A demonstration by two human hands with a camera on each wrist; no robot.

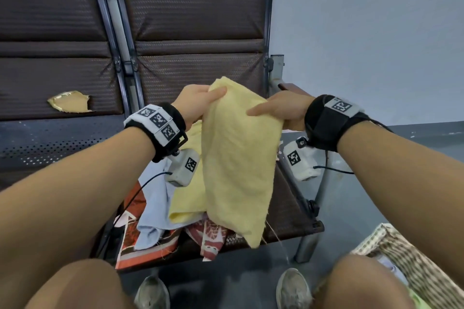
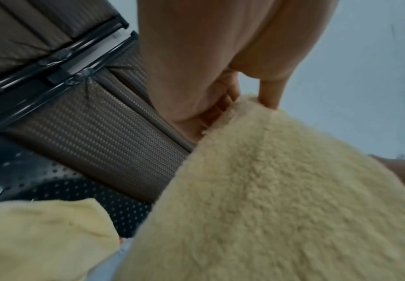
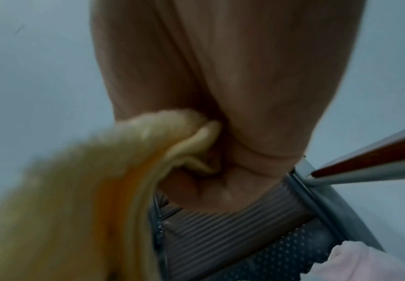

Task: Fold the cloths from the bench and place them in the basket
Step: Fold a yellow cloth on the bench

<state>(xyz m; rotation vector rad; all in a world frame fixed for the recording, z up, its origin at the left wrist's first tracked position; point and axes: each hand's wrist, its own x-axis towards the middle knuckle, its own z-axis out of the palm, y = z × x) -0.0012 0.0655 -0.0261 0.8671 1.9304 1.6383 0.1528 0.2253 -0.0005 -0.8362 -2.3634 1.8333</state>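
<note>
Yellow terry cloth (image 1: 238, 158) hangs in the air over the bench seat (image 1: 288, 208), doubled lengthwise and held by its top edge between both hands. The left hand (image 1: 198, 103) pinches the far left corner, thumb lying across the front of the fabric and fingers curled behind it; the left wrist view shows the fingertips (image 2: 270, 95) tucked into the fleecy edge. The right hand (image 1: 281, 110) grips the opposite top corner, its index finger stretched along the front face while the other fingers close round a bunched fold, as the right wrist view confirms.

Judging by its narrow shape, the cloth seems part-way folded, with at least one more fold needed before it is small enough to stow. Beneath it on the seat lie cloths not yet dealt with: a second yellow cloth (image 1: 185, 198), a pale blue cloth (image 1: 153, 213) and a red patterned cloth (image 1: 140, 246), heaped together and overlapping, the red one drooping over the near edge. The woven basket (image 1: 411, 266) stands on the floor to the near right, beside the person's right knee; something pale shows inside it, though what it is cannot be made out. Most of the task appears to remain.
</note>
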